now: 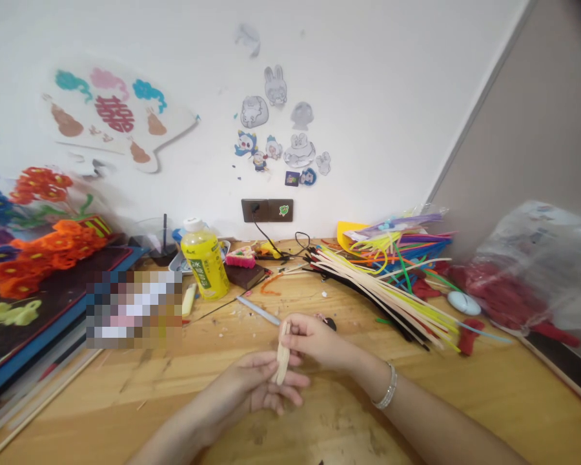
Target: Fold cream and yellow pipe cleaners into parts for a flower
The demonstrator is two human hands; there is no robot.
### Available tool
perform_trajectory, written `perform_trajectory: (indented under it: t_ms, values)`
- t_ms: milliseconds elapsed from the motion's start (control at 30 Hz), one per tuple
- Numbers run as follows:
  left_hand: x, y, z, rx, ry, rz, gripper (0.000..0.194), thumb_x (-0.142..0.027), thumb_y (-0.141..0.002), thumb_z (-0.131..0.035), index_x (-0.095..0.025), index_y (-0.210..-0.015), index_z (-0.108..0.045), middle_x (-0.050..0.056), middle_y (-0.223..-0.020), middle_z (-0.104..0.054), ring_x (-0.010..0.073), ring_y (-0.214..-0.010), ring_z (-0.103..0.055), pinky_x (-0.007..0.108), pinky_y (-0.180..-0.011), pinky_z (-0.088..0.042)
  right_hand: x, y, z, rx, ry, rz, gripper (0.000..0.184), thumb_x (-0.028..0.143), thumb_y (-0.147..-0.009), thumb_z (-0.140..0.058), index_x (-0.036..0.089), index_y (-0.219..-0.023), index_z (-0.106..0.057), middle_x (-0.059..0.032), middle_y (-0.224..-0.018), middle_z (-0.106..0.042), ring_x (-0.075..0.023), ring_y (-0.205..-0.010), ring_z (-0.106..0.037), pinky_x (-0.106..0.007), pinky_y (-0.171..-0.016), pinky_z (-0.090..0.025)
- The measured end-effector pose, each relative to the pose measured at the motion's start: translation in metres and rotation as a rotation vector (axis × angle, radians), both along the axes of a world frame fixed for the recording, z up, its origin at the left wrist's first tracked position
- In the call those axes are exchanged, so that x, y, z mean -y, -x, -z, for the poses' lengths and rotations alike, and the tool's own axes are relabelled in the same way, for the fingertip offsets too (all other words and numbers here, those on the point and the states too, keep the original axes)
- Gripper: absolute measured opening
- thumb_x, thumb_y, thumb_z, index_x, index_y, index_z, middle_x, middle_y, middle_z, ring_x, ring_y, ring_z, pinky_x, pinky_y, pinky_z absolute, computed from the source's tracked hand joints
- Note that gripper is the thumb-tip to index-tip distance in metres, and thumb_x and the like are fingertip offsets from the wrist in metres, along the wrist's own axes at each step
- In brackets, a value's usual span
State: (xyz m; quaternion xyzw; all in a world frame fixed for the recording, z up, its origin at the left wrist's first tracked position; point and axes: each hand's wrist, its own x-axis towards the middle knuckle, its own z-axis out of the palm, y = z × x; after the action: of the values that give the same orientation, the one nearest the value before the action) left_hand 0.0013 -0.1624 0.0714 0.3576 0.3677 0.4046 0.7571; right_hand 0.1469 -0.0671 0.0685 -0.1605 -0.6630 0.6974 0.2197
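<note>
Between my two hands is a cream pipe cleaner [283, 355], folded into a short, narrow, upright strip. My right hand [314, 339] pinches its upper part between thumb and fingers. Lower down, my left hand [259, 381] grips it with the thumb against the fingers, the other fingers spread beneath. Just behind the hands, a grey-blue pen-like stick [258, 310] lies on the wooden table [358, 400]. A small black round object [328, 323] is partly hidden by my right hand.
A bundle of coloured pipe cleaners [382, 284] lies at the back right, near a pale blue oval object [463, 303] and a plastic bag [527, 265]. A yellow bottle [204, 261] stands at the back left. Orange fuzzy flowers [48, 258] are at the far left.
</note>
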Motion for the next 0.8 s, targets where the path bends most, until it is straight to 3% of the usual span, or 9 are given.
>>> perform_trajectory:
  t_ms: [167,533,800]
  values:
    - [0.0026,0.001,-0.0024,0.073,-0.036,0.081,0.025,-0.025,-0.082,-0.058,-0.013,-0.103,-0.06,0.015,-0.104,-0.069,0.0222,-0.086,-0.067,0.032,-0.073,-0.046,-0.0015,-0.0017,-0.0027,-0.018,0.069,-0.064,0.035,0.046,-0.071,-0.064,0.016,-0.072,-0.047,0.0073,-0.053,-0.045,-0.0053,-0.046,-0.039,-0.018,-0.047,-0.029]
    - [0.0017,-0.0023,0.0046,-0.076,-0.086,0.021,0.023,-0.026,-0.082,-0.057,-0.014,-0.102,-0.056,0.011,-0.088,-0.073,0.0173,-0.07,-0.067,0.033,-0.069,-0.046,-0.0009,0.0007,0.0033,-0.06,0.072,-0.035,0.029,0.04,-0.075,-0.061,0.015,-0.075,-0.047,0.0062,-0.056,-0.048,-0.005,-0.045,-0.042,-0.018,-0.045,-0.031]
    - [0.0016,-0.0004,0.0034,0.031,-0.063,0.032,0.032,-0.028,-0.084,-0.053,-0.009,-0.11,-0.056,0.02,-0.107,-0.067,0.024,-0.088,-0.065,0.037,-0.078,-0.043,0.0006,-0.0006,-0.0054,0.03,-0.009,0.067,0.026,0.038,-0.073,-0.06,0.016,-0.07,-0.046,0.0058,-0.057,-0.046,-0.0066,-0.046,-0.043,-0.018,-0.044,-0.033]
